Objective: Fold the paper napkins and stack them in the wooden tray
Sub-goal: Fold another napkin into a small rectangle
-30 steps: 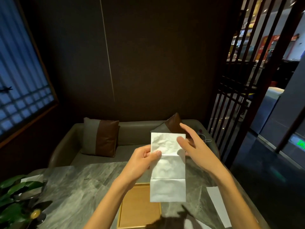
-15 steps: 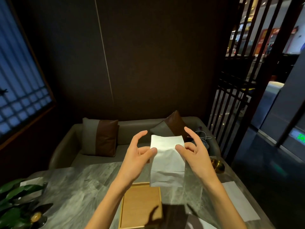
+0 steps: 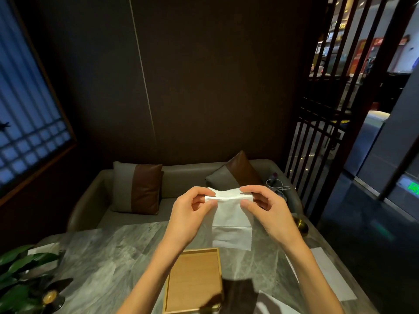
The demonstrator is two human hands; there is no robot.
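Mid-fold, napkin in the air above the table!

My left hand (image 3: 190, 211) and right hand (image 3: 269, 209) each pinch a top corner of the white paper napkin (image 3: 232, 219), which hangs over the marble table (image 3: 113, 250) beyond the empty wooden tray (image 3: 192, 279). Next, I reckon: match the edges, crease, lower it in. The tray's near edge sits in shadow; spare napkins (image 3: 326, 273) to my right run out of view.

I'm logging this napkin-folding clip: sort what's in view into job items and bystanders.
Job items:
- white napkin, pinched at its top edge by left hand and right hand
- wooden tray, nothing in it
- flat napkins on the table's right side

Bystanders:
- plant
- two cushions
- sofa
- brass object
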